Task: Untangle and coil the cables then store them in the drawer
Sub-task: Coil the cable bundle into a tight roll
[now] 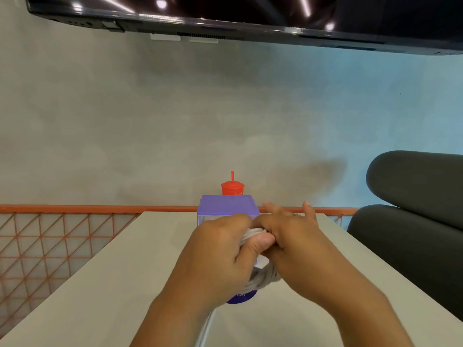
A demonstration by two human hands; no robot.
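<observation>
Cable: a white cable (263, 278) was bunched in several loops between both hands, held above the table (105, 284) in front of the box (226, 204); one loose tail ran down past the left wrist and out of the bottom of view.
Left hand: the left hand (220, 249) had its fingers curled round the top of the bundle, the thumb pressed flat across the strands.
Right hand: the right hand (295, 242) met the left at the bundle; its nearer fingers were bent in against the strands, seemingly pinching them, while two fingers stood up straight.
Handling: light, soft and springy by the look of it; loops would likely slacken and slip apart once the pinch eased, so the hold belonged across all strands at one point, as the left thumb had it.
Where to grip next: probably the loose tail, to feed it round the bundle.
Under the hands: a dark purple round thing (241, 298) lay on the table, mostly hidden; what it was I could not tell.
Box: purple top, clear front; whether it held the drawer could not be seen.
Cup: a red cup (232, 189) with a straw stood just behind the box.
Edges: the table's far edge ran beside an orange mesh rail (62, 234); a dark chair (413, 234) crowded the right side.
Room: bare tabletop showed to the left and to the right of the hands.
</observation>
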